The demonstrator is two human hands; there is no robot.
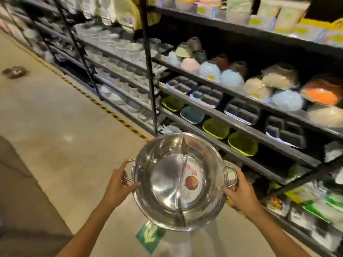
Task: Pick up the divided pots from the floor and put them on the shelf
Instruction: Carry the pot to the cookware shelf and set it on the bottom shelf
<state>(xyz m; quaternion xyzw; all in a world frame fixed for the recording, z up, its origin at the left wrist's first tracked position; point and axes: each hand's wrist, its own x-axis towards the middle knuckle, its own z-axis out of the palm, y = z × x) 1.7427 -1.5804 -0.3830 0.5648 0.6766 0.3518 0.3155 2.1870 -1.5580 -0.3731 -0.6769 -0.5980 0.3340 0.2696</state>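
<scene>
A shiny steel divided pot (167,182), with a curved partition down its middle and a round label on its right half, hangs in the air in front of me above the floor. My left hand (120,184) grips its left handle and rim. My right hand (239,190) grips its right handle. Another steel pot (14,71) lies on the floor far off at the left. The dark metal shelf (241,127) runs along the right, its lower tiers just beyond the pot.
The shelf tiers hold stacked bowls (232,76), grey divided trays (243,111) and green and blue dishes (215,127). A black upright post (148,58) stands just beyond the pot. A yellow-black hazard stripe (111,113) edges the beige floor. A green arrow sticker (148,236) lies below the pot.
</scene>
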